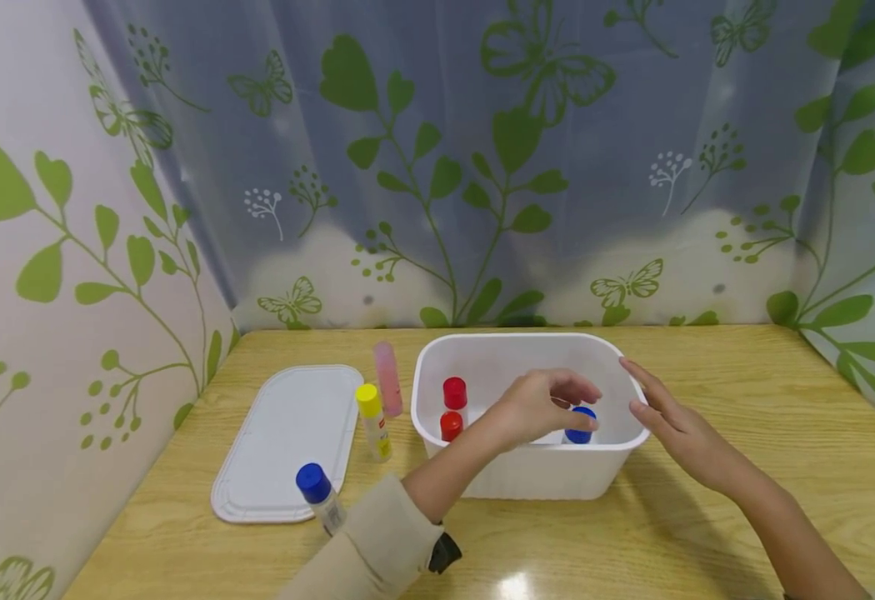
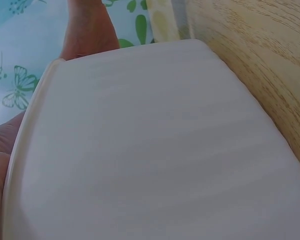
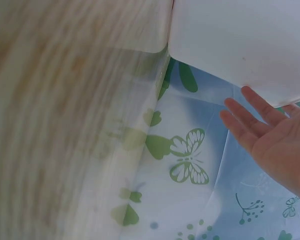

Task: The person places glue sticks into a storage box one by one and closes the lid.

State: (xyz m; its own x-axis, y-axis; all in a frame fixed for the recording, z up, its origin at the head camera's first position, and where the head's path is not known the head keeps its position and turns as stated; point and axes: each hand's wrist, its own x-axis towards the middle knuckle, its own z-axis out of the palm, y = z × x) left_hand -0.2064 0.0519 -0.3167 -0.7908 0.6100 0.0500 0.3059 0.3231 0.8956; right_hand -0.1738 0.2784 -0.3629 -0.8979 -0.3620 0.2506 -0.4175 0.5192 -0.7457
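Note:
My left hand reaches into a white plastic bin, its thumb and fingers apart just over a blue-capped glue stick standing inside; the thumb partly covers the cap. Whether skin touches the cap is hard to tell. My right hand rests its fairly straight fingers against the bin's right rim. In the right wrist view, those extended fingers lie near the bin's wall. Two red-capped glue sticks stand at the bin's left end. The bin's side fills most of the left wrist view.
Left of the bin stand a pink tube, a yellow-capped glue stick and another blue-capped glue stick, beside my left sleeve. A white lid lies flat on the wooden table. A patterned curtain hangs behind.

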